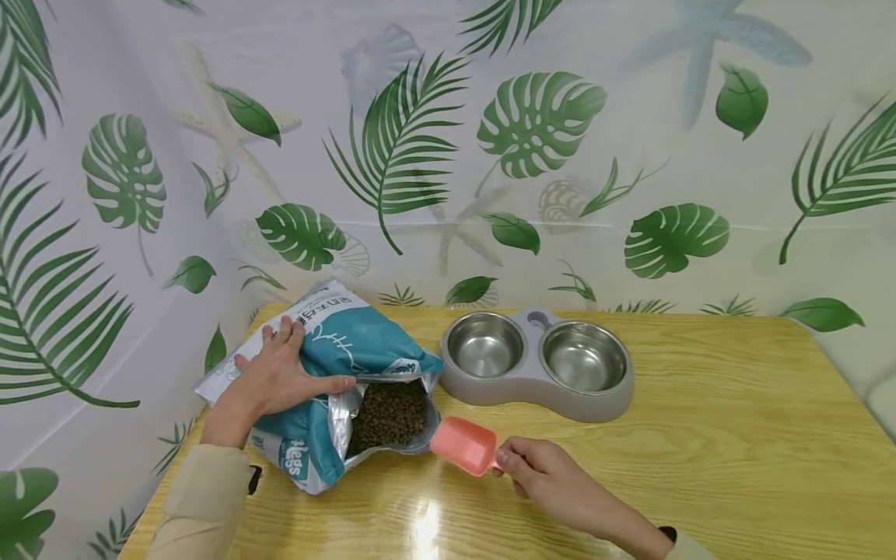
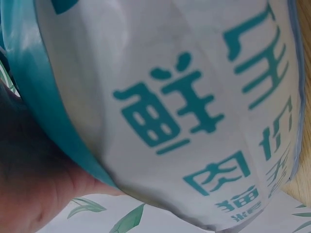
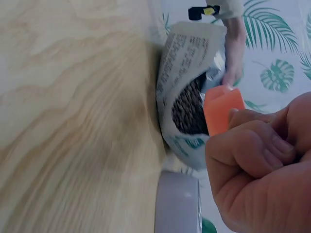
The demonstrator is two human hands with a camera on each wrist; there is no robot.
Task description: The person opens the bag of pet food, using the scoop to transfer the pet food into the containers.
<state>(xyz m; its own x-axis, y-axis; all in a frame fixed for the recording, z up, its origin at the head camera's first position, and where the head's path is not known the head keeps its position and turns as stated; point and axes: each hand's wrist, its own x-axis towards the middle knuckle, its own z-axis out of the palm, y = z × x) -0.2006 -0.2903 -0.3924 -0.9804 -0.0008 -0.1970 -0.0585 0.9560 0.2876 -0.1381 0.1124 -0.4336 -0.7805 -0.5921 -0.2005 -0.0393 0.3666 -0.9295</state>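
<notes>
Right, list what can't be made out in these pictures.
Depth of the brown pellets, head view: the bag hides all below their surface.
Pink scoop, head view: the right hand covers most of its handle.
Bowl stand, right wrist view: cut off by the bottom edge.
Left hand, left wrist view: cut off by the left edge.

The left sleeve (image 1: pixel 199 498), at the lower left of the head view, is long, plain cream-beige cloth, softly creased and ending around the wrist. A small black piece (image 1: pixel 254 480) sticks out beside its cuff; at the top of the right wrist view it looks blocky, with a yellow patch. At the bottom edge of the head view, right of centre, a pale right sleeve (image 1: pixel 689 551) shows with a dark band (image 1: pixel 668 533) at the wrist. Both the left hand (image 1: pixel 280 369) and the right hand (image 1: pixel 542 474) are bare.
</notes>
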